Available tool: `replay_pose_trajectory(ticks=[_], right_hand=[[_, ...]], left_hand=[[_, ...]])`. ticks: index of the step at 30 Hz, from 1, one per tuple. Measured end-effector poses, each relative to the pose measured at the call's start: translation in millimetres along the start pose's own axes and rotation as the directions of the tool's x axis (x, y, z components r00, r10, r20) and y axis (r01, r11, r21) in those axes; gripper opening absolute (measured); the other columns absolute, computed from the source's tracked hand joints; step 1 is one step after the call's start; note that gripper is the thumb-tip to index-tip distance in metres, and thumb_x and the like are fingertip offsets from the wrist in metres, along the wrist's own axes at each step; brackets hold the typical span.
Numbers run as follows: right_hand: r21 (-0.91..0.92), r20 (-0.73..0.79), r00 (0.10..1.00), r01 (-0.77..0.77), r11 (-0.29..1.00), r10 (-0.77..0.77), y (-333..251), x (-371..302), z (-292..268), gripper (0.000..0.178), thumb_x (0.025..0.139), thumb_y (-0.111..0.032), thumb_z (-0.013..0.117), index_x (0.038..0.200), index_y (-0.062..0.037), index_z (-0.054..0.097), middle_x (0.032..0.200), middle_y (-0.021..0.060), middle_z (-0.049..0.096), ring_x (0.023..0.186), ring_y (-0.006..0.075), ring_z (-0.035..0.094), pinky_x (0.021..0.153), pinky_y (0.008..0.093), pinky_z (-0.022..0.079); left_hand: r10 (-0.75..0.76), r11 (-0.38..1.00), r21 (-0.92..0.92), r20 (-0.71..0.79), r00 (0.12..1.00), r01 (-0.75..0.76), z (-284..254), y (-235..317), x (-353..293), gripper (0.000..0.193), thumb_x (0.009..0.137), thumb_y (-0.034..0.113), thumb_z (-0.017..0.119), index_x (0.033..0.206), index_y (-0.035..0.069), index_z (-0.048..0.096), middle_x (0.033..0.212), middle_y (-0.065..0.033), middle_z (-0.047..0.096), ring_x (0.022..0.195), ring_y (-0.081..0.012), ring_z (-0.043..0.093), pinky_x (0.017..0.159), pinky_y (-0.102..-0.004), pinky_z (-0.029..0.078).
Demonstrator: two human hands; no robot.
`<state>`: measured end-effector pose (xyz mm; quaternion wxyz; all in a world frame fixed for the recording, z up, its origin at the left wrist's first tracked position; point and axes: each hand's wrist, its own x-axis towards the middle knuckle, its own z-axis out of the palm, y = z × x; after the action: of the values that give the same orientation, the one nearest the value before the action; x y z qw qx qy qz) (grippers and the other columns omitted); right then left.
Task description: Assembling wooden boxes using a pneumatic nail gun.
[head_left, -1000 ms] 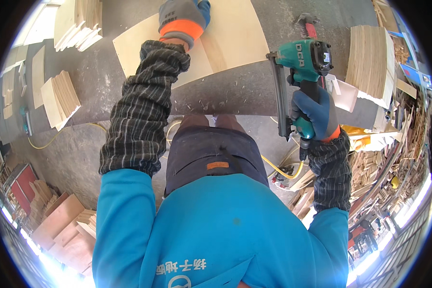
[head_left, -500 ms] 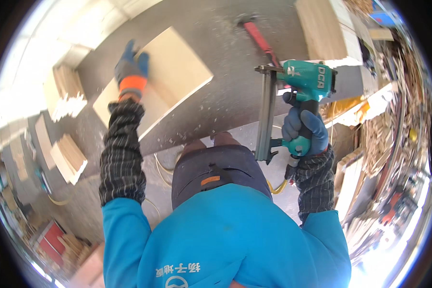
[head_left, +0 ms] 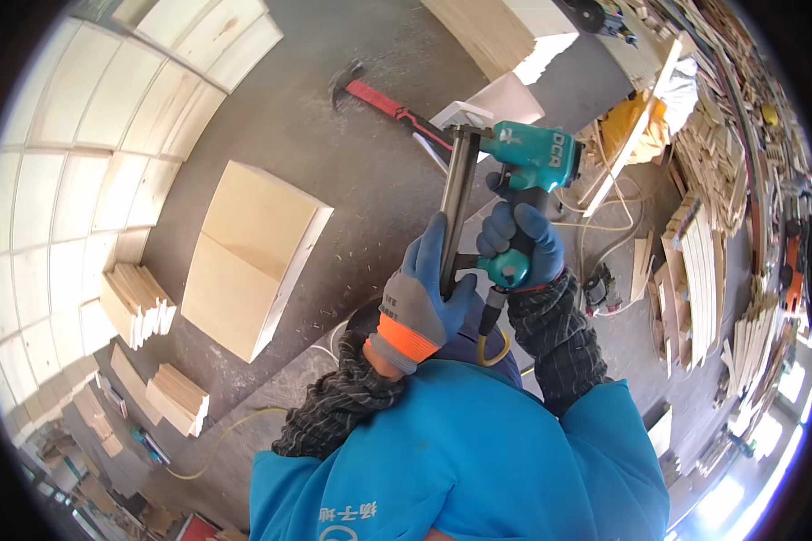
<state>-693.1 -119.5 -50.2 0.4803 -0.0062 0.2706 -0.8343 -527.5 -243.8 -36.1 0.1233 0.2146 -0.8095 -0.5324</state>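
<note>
A teal pneumatic nail gun (head_left: 530,149) with a long grey magazine is held in front of me. My right hand (head_left: 525,236), in a blue-grey glove, is closed round its handle. The fingers and thumb of my left hand (head_left: 413,314), in a grey and blue glove with an orange band, are round the lower part of the magazine. A pale wooden box (head_left: 244,270) lies on the dark work surface to the left, apart from both hands. Beyond the gun lies a hammer (head_left: 383,101) with a red and black handle.
Stacked pale wooden boxes (head_left: 81,171) rise at the left. Bundles of thin boards (head_left: 140,302) stand beside them. A yellow air hose (head_left: 489,353) hangs from the gun. At the far side sits a wood stack (head_left: 487,36); piles of wood strips (head_left: 708,162) fill the right.
My left hand has let go of the wooden box and moved right onto the nail gun's magazine. The gun has shifted slightly left, and the view has turned.
</note>
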Motion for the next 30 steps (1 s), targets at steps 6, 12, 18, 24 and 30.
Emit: replay_pose_trajectory(ticks=[6,12,18,24,30], right_hand=[[-0.114,-0.116,0.983,0.128,0.985,-0.141,18,-23,6,0.070,0.098,-0.027,0.076,0.155,0.0009,0.045,0.080,0.0005,0.044,0.070,0.0162,0.047,0.067,0.0355,0.042],[-0.055,-0.142,0.957,0.248,0.967,-0.254,25,-45,10,0.071,0.099,-0.029,0.075,0.156,0.0021,0.046,0.079,-0.0010,0.043,0.069,0.0144,0.045,0.065,0.0347,0.039],[-0.092,-0.127,0.893,0.422,0.902,-0.431,-9,-69,-9,0.066,0.100,-0.026,0.072,0.155,0.0037,0.049,0.079,-0.0014,0.042,0.067,0.0142,0.044,0.065,0.0353,0.040],[-0.167,-0.237,0.796,0.532,0.830,-0.557,-82,-112,-58,0.069,0.101,-0.025,0.071,0.159,0.0034,0.044,0.080,-0.0021,0.041,0.069,0.0138,0.043,0.067,0.0336,0.038],[-0.284,-0.287,0.794,0.464,0.839,-0.536,-128,-156,-136,0.071,0.101,-0.028,0.074,0.159,0.0018,0.046,0.081,-0.0017,0.044,0.070,0.0143,0.045,0.067,0.0333,0.039]], left_hand=[[-0.022,0.988,0.155,0.008,1.000,0.020,0,-6,-13,0.081,0.093,0.023,0.082,0.161,-0.002,0.044,0.122,-0.0318,0.071,0.103,-0.0497,0.074,0.087,-0.0498,0.061],[-0.035,0.979,0.203,0.125,0.992,0.009,-32,-5,-50,0.069,0.098,0.022,0.077,0.156,-0.001,0.050,0.118,-0.0289,0.074,0.098,-0.0474,0.076,0.085,-0.0485,0.062],[-0.056,0.990,-0.094,0.434,0.899,0.107,-65,-21,-63,0.051,0.099,0.016,0.075,0.147,0.005,0.063,0.116,-0.0227,0.076,0.101,-0.0373,0.076,0.088,-0.0424,0.061],[-0.082,0.992,-0.075,0.233,0.969,0.102,-57,-45,-17,0.029,0.099,0.007,0.072,0.128,0.006,0.076,0.111,-0.0172,0.076,0.098,-0.0363,0.075,0.088,-0.0414,0.059],[0.375,0.783,0.423,0.263,0.889,-0.456,16,-61,136,0.026,0.101,0.011,0.066,0.125,0.006,0.075,0.120,-0.0219,0.076,0.106,-0.0444,0.073,0.089,-0.0489,0.059]])
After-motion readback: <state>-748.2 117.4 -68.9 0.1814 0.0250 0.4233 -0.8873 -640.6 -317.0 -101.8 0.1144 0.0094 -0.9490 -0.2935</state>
